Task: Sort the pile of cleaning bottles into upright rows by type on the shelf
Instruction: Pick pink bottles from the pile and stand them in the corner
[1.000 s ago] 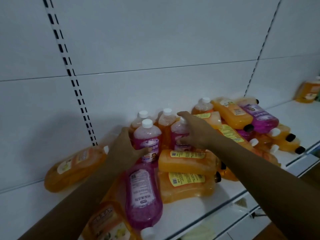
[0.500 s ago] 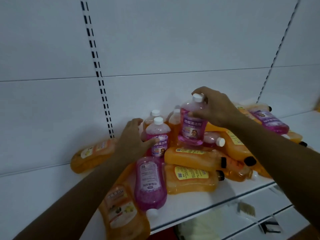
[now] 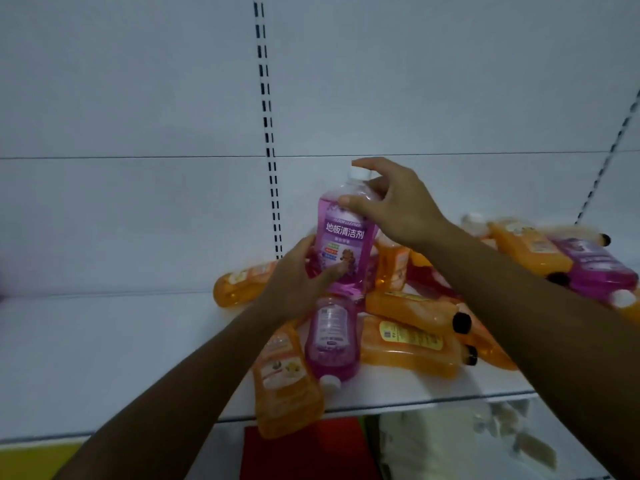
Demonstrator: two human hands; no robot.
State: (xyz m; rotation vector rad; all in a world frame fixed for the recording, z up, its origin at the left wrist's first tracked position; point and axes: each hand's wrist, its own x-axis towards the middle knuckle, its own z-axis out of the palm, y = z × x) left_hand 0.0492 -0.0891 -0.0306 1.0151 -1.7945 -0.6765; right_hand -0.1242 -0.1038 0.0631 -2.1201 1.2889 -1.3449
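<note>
A white shelf [image 3: 104, 341] runs across the view, backed by pale wall panels and a slotted upright rail [image 3: 268, 133]. In front of that wall, above the pile, a purple bottle [image 3: 343, 244] with a white cap is held upright in the air between both hands. The right hand [image 3: 391, 206] grips it at the neck and shoulder, thumb across the front and fingers curled over the cap. The left hand [image 3: 298, 282] grips the lower body, thumb pressed on the front label near the base and fingers wrapped behind. Its label faces the camera with white characters on purple.

Under it lies the pile of bottles [image 3: 415, 323], mostly orange and mostly on their sides. A second purple bottle [image 3: 332, 341] lies flat with its white cap toward the shelf edge, just beside an orange bottle [image 3: 287, 379] whose base hangs over the front lip. Another orange bottle [image 3: 239, 285] lies on its side near the rail, against the back wall. To the right, two orange bottles with black caps [image 3: 412, 327] are stacked lying flat, and further right a purple bottle on its side [image 3: 595, 268] rests on top of more orange ones. One orange bottle [image 3: 391, 265] appears to stand behind the held one, partly hidden.

Below the shelf, something red [image 3: 304, 448] and something pale [image 3: 433, 441] show, too blurred to name.
</note>
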